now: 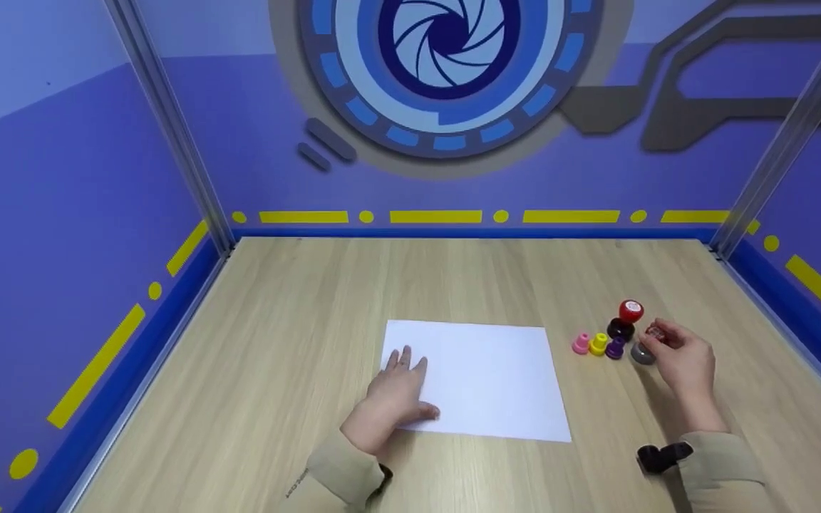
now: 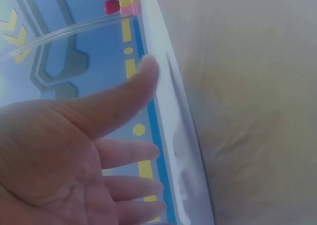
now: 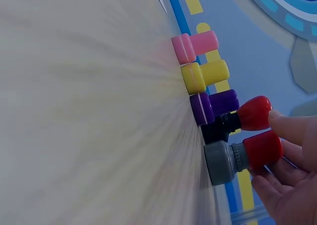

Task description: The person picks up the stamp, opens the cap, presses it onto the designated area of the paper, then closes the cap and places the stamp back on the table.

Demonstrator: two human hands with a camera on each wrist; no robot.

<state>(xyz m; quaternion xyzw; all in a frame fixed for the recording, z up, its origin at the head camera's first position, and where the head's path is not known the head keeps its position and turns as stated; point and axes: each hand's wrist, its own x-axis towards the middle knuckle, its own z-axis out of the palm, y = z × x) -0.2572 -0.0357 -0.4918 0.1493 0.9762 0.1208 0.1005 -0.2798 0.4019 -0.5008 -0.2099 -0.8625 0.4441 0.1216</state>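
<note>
My left hand (image 1: 395, 393) rests with spread fingers on the left part of a white sheet of paper (image 1: 492, 381). In the left wrist view its thumb (image 2: 119, 103) and fingers are straight and hold nothing. On the right, my right hand (image 1: 690, 363) grips the red handle of a grey-based stamp (image 3: 222, 163), which stands upright on the table. Just beyond it is a black stamp with a round red knob (image 1: 631, 311). Small pink (image 1: 581, 345), yellow (image 1: 599, 345) and purple stamps (image 1: 615, 349) stand in a row to its left.
The wooden table (image 1: 275, 342) is bounded by purple-blue panels (image 1: 453, 192) at the back and both sides. Metal posts (image 1: 182, 142) rise at the back corners. A black strap device (image 1: 663, 458) sits on the right wrist.
</note>
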